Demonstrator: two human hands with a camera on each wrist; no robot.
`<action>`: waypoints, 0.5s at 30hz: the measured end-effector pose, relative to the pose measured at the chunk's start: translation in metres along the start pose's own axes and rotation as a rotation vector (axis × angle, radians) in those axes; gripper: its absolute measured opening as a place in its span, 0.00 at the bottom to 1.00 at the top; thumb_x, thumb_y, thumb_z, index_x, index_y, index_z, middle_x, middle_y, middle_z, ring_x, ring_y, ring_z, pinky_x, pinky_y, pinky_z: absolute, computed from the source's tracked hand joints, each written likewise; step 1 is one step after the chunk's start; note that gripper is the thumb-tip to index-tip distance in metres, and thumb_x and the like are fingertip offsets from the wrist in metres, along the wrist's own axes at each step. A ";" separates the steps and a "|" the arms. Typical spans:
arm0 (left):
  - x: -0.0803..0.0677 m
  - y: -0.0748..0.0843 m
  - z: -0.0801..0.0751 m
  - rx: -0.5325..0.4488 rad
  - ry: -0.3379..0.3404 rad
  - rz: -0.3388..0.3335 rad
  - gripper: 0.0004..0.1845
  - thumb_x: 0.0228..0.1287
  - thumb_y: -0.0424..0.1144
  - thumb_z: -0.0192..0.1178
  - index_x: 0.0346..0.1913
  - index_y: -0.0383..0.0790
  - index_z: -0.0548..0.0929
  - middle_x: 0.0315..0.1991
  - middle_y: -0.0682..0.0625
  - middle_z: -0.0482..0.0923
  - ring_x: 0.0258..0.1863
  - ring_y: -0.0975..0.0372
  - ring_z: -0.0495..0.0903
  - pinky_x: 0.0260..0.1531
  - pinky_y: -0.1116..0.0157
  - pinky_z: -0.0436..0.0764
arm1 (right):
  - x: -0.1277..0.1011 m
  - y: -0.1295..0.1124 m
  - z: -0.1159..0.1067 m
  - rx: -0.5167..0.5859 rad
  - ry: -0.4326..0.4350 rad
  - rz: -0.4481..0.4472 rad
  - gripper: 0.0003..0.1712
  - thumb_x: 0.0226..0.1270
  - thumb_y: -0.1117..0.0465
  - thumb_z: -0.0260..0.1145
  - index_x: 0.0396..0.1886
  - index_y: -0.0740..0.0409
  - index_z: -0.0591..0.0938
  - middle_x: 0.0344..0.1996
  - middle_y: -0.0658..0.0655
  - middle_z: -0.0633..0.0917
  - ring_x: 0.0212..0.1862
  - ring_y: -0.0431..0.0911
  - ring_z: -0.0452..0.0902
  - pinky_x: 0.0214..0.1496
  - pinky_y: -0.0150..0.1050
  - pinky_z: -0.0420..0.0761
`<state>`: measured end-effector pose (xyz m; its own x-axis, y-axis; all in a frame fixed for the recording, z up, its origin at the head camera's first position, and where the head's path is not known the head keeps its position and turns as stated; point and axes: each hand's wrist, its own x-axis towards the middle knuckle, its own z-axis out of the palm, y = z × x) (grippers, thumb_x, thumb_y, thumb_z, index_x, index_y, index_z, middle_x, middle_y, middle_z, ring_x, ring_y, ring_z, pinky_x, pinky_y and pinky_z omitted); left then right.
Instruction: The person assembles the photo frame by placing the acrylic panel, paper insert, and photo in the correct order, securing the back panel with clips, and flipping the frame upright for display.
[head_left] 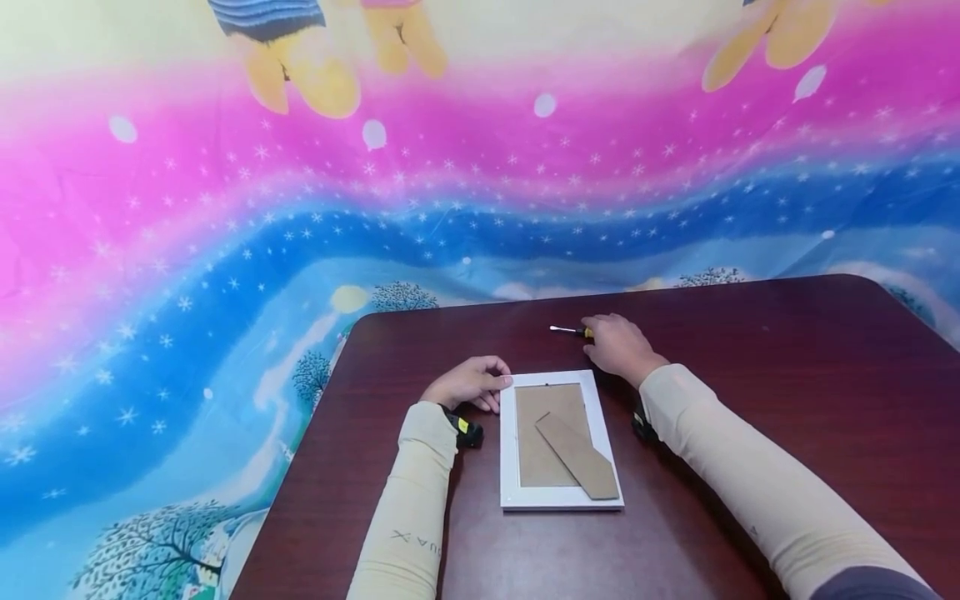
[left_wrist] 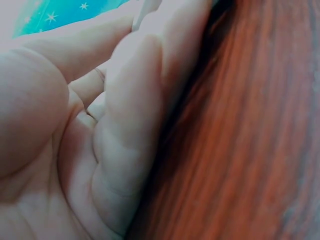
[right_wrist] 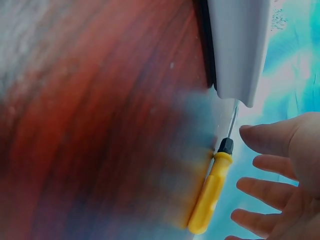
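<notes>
A white picture frame (head_left: 509, 454) lies face down on the table, its brown backing board (head_left: 536, 468) and angled easel stand (head_left: 587, 467) showing. At its far left corner, my left hand (head_left: 467, 383) pinches the edge between thumb and curled fingers; the left wrist view shows only a sliver of that white edge. Beyond the far right corner, my right hand (head_left: 621, 346) hovers beside a screwdriver (right_wrist: 212, 192) with a yellow handle, black collar and metal shaft. In the right wrist view, its fingers (right_wrist: 267, 192) are spread and apart from the handle.
The dark red wooden table (head_left: 787, 400) has a rounded far edge close to a colourful printed backdrop (head_left: 480, 167). Black wrist cameras (head_left: 467, 429) sit under both sleeved wrists.
</notes>
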<state>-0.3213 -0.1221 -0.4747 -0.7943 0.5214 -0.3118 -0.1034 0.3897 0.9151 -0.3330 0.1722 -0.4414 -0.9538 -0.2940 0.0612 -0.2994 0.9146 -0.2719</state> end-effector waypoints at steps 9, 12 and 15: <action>-0.002 0.001 -0.001 -0.002 0.001 0.004 0.11 0.69 0.43 0.62 0.46 0.39 0.78 0.26 0.41 0.79 0.21 0.53 0.83 0.20 0.63 0.82 | 0.006 0.000 0.001 0.005 0.004 -0.002 0.29 0.66 0.63 0.66 0.65 0.68 0.72 0.61 0.68 0.75 0.64 0.64 0.66 0.63 0.59 0.67; 0.000 0.001 -0.001 -0.008 -0.001 0.003 0.11 0.69 0.42 0.62 0.46 0.39 0.78 0.26 0.41 0.79 0.21 0.53 0.83 0.20 0.63 0.82 | 0.008 0.000 0.002 0.002 -0.003 0.006 0.29 0.67 0.63 0.66 0.66 0.67 0.71 0.62 0.68 0.74 0.64 0.64 0.66 0.63 0.59 0.67; 0.000 0.001 -0.001 -0.013 -0.001 0.001 0.11 0.69 0.42 0.62 0.47 0.39 0.77 0.26 0.41 0.78 0.21 0.53 0.83 0.20 0.64 0.82 | 0.008 0.001 0.002 0.006 -0.017 0.014 0.29 0.67 0.64 0.65 0.66 0.67 0.71 0.62 0.68 0.74 0.64 0.63 0.66 0.62 0.59 0.68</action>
<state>-0.3219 -0.1221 -0.4738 -0.7936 0.5227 -0.3115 -0.1108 0.3793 0.9186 -0.3408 0.1699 -0.4426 -0.9573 -0.2863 0.0410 -0.2861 0.9169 -0.2783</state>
